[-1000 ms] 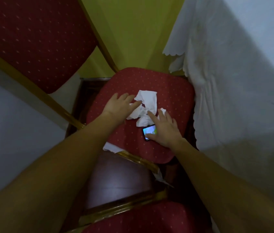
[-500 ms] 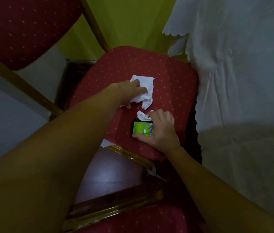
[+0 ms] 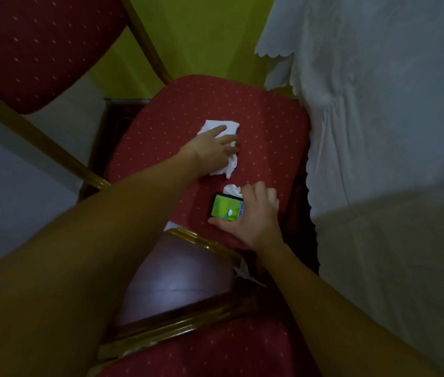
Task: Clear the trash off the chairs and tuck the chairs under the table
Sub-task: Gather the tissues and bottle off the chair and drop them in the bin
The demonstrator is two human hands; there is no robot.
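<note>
Leftmost, a red chair back [image 3: 33, 50] leans in over the scene, and below it the left hand [image 3: 212, 151] lies flat and spread on a crumpled white tissue [image 3: 229, 148], pressing it against the red chair seat [image 3: 270, 131]; its fingers are not yet closed around the paper. Just to the right and nearer the person, the right hand [image 3: 250, 216] curls over a small green candy box [image 3: 225, 208], thumb at its near edge and fingers over its far right end, with a smaller tissue scrap [image 3: 231, 190] touching the box's far corner. Whether the box is actually lifted or only pinned cannot be told. The box's long axis runs roughly side to side across the seat, so the right hand is plainly the one placed for it, while the larger tissue lies farther out, under the left. Further right hangs the white tablecloth [image 3: 378, 131], just beside the seat.
</note>
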